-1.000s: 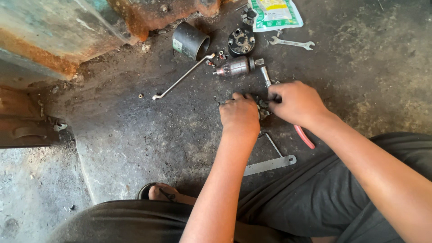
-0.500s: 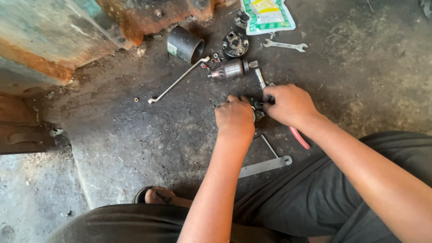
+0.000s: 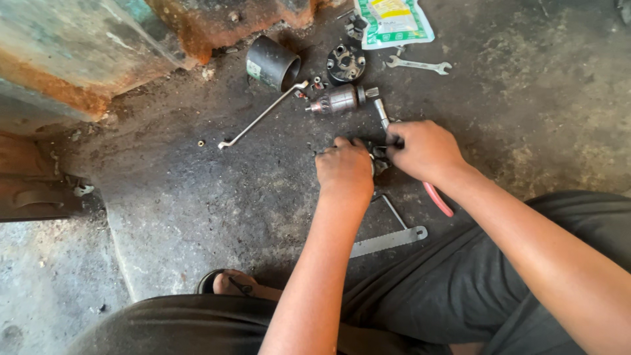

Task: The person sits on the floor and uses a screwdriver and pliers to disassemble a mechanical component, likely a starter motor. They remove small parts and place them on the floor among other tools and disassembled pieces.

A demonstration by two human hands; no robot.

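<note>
At far left a rusty metal block (image 3: 98, 52) sits at ten o'clock, with a tiny nut (image 3: 201, 142) on the grimy floor (image 3: 197, 197) just below it. A long ring spanner (image 3: 263, 115) lies aslant toward one o'clock, its upper end touching a black cylinder (image 3: 271, 64) lying on its side. At twelve o'clock a black end cap (image 3: 346, 64) sits above an armature (image 3: 338, 100); a green and white packet (image 3: 393, 21) and an open spanner (image 3: 419, 64) lie farther toward one o'clock.

In the middle, the left hand (image 3: 344, 169) is curled knuckles-up over a small dark part (image 3: 379, 160), fingers clenched on its left side. The right hand (image 3: 424, 150) presses in from three o'clock, closed on the same part and on a steel tool (image 3: 382, 113) whose shaft sticks out toward twelve; exactly which fingers hold which I cannot tell. So the part sits between the two hands, on the floor, just below the armature.

A pink handle (image 3: 438, 199) shows under the right wrist at five o'clock. At six o'clock a flat steel bar (image 3: 388, 241) and a thin rod (image 3: 394, 212) lie near the dark trousers (image 3: 460, 289). A sandalled foot (image 3: 230, 284) shows at seven o'clock.
</note>
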